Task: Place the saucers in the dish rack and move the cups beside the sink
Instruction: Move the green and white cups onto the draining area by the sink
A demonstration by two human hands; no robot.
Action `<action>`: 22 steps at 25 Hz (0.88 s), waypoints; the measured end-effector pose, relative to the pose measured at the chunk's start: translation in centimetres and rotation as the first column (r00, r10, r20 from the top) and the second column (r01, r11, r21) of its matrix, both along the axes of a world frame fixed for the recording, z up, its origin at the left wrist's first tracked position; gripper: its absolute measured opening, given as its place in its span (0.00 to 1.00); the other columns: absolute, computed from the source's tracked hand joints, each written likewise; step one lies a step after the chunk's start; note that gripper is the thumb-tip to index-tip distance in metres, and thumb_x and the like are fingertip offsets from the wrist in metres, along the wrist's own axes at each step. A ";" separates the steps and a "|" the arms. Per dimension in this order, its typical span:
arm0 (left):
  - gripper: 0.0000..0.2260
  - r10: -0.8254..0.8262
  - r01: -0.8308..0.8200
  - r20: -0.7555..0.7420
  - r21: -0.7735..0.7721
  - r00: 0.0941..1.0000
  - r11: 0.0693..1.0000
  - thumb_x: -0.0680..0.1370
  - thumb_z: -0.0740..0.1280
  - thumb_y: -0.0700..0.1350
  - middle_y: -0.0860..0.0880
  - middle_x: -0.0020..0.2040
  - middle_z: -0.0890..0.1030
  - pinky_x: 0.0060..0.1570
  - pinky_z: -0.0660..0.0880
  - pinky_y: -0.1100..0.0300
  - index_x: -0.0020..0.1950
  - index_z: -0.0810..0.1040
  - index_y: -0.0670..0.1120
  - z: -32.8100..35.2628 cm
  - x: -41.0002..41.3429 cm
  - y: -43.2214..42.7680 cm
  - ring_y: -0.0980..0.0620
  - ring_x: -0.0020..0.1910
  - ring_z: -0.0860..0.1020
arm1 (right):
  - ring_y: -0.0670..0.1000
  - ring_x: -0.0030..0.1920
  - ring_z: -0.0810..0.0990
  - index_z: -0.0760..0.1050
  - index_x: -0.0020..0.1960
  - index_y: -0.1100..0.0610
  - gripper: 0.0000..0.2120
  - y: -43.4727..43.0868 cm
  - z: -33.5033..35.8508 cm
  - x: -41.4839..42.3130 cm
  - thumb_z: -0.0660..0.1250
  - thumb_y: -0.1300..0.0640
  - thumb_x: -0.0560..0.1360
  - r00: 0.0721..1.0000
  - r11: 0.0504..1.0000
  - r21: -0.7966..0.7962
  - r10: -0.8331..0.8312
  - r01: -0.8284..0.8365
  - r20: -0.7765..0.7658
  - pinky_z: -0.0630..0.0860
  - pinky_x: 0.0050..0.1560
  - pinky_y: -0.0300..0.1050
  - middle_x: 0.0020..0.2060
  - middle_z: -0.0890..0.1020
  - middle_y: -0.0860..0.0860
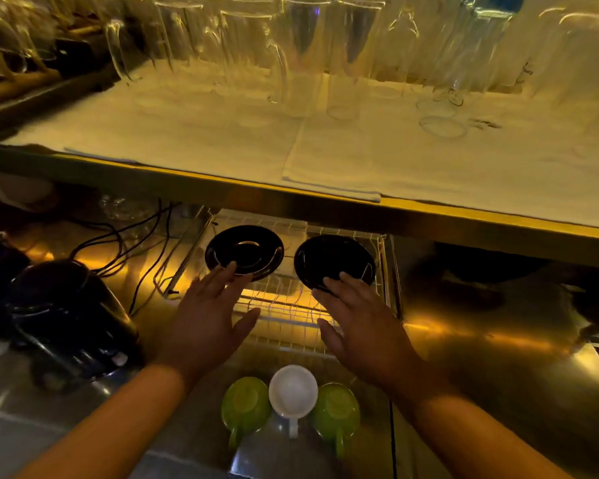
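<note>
Two black saucers rest in the wire dish rack (284, 316) under the shelf: the left saucer (244, 250) and the right saucer (334, 259). My left hand (210, 316) hovers with fingers spread, its fingertips at the near rim of the left saucer. My right hand (357, 323) is likewise spread, fingertips on or just over the right saucer's near rim. Neither hand grips anything. On the steel counter near me stand three cups in a row: a green cup (244, 406), a white cup (293, 392) and another green cup (336, 411).
A shelf (325, 205) with white cloths and several upturned glasses overhangs the rack. Dark appliances (66, 316) and black cables (132, 243) lie at the left. The steel counter (498, 375) stretches to the right, with a dark edge at the far right.
</note>
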State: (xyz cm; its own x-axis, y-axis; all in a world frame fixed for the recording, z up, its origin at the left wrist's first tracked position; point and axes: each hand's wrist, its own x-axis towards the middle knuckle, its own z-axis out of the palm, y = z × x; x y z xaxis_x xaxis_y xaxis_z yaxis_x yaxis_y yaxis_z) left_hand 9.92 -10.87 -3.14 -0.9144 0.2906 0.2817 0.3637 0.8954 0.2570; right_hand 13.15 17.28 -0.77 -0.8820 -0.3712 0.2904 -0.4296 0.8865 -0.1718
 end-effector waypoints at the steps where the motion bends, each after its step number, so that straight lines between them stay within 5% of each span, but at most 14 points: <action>1: 0.29 0.023 -0.022 -0.029 0.032 0.999 0.999 0.78 0.59 0.63 0.45 0.79 0.64 0.73 0.59 0.42 0.76 0.68 0.51 -0.5 1.2 -0.1 0.42 0.76 0.62 | 0.58 0.74 0.66 0.73 0.71 0.53 0.23 0.2 -0.1 0.4 0.64 0.48 0.78 0.999 0.999 -0.008 0.044 -0.044 -0.031 0.61 0.71 0.54 0.71 0.74 0.55; 6: 0.27 0.191 -0.186 -0.045 0.105 0.980 0.977 0.76 0.61 0.60 0.46 0.77 0.65 0.69 0.66 0.44 0.72 0.71 0.48 -6.3 8.2 -1.4 0.41 0.73 0.66 | 0.57 0.76 0.62 0.73 0.71 0.54 0.21 1.2 -3.0 3.8 0.61 0.48 0.80 0.967 0.968 0.034 0.251 -0.250 -0.042 0.61 0.74 0.57 0.72 0.72 0.55; 12: 0.32 0.266 -0.279 0.146 0.080 0.953 0.957 0.79 0.53 0.67 0.36 0.68 0.71 0.61 0.74 0.36 0.73 0.64 0.44 -14.2 14.5 -1.8 0.33 0.67 0.71 | 0.58 0.73 0.67 0.72 0.71 0.52 0.23 2.6 -8.3 7.5 0.61 0.46 0.78 0.960 0.950 0.146 0.265 -0.277 0.094 0.63 0.72 0.56 0.70 0.75 0.54; 16: 0.46 0.368 -0.483 0.518 0.103 0.772 0.869 0.66 0.63 0.77 0.37 0.66 0.73 0.63 0.71 0.41 0.68 0.70 0.41 -18.5 16.7 -1.0 0.35 0.68 0.70 | 0.60 0.64 0.74 0.74 0.68 0.53 0.23 3.5 -12.4 10.5 0.64 0.46 0.75 0.955 0.920 0.269 0.247 -0.285 0.166 0.74 0.62 0.56 0.64 0.79 0.57; 22: 0.61 0.512 -0.572 0.525 -0.058 0.679 0.818 0.61 0.58 0.81 0.32 0.78 0.60 0.72 0.59 0.39 0.77 0.58 0.35 -21.4 17.2 3.0 0.35 0.78 0.56 | 0.59 0.49 0.81 0.79 0.61 0.53 0.18 3.7 -15.6 11.8 0.69 0.46 0.75 0.917 0.840 0.412 0.226 -0.354 0.328 0.80 0.43 0.53 0.52 0.83 0.56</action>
